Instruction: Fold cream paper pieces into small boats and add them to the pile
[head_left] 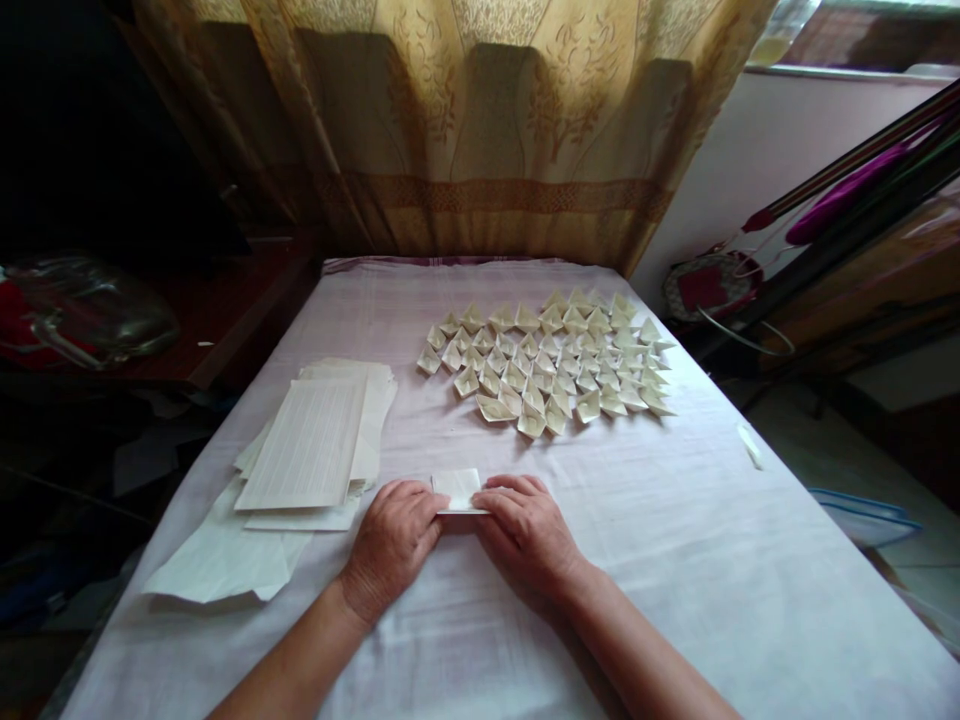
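Note:
A small piece of white paper (456,487), folded along its near edge, is held just above or on the white cloth in front of me. My left hand (399,535) grips its left end, fingers curled and thumb on the near side. Its right end is pinched by my right hand (527,525), with the fingers bent over the fold. Beyond my hands stand several small folded paper boats (529,365), set close together in rows. To the left of my left hand lies a stack of ruled paper sheets (307,445), with loose, creased sheets (225,555) under it.
A white cloth (675,560) covers the table. A small white scrap (750,447) lies near its right edge. Behind hangs a patterned gold curtain (480,130). At left is a dark red surface with a clear plastic bag (97,310); a patterned bag (712,285) hangs at right.

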